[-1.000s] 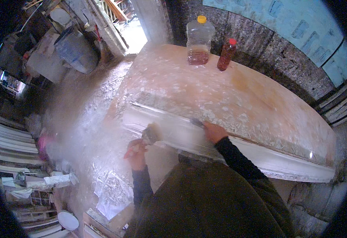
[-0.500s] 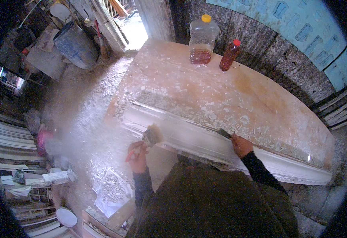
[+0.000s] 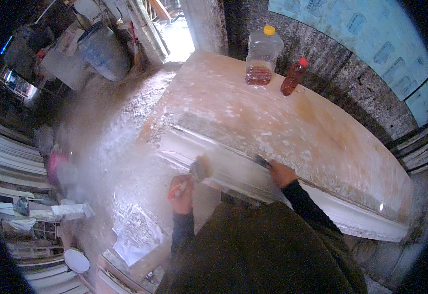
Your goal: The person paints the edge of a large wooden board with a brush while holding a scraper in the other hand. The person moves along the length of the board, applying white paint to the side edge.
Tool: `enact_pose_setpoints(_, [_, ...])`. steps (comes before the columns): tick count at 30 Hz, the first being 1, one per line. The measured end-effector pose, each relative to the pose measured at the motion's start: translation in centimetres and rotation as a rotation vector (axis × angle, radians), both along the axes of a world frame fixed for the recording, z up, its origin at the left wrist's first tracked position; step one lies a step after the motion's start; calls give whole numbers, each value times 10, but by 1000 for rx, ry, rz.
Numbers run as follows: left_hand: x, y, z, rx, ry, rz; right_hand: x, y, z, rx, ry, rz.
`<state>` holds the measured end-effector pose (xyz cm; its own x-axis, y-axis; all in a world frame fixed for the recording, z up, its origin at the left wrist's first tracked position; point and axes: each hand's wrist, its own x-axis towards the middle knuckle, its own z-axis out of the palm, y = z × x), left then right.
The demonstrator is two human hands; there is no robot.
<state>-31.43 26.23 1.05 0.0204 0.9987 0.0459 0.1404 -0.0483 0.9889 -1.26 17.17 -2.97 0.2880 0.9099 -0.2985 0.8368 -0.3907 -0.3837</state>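
Note:
A long white plaster moulding lies along the near edge of a dusty workbench. My left hand grips a red-handled paintbrush, its bristles touching the moulding's near face. My right hand rests on the moulding's top edge and holds a small dark flat tool against it; what kind of tool is unclear. Both forearms are in dark sleeves.
A clear jug with a yellow cap and a small red-capped bottle stand at the bench's far edge by the wall. A blue barrel stands near the doorway. Stacked white mouldings lie at the left. The floor is white with dust.
My right hand slid to the right along the moulding's top edge, then came back a little. My left hand kept the brush at the moulding's near face.

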Motion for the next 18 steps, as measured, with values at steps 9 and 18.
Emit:
enact_pose_setpoints(9, [-6,-9,-34,-4,-44,-42,-16,18,-22,70,-7,-3])
enact_pose_setpoints(18, [4,-8,-44,-33,2,-155,-98,136,25,119,77,117])
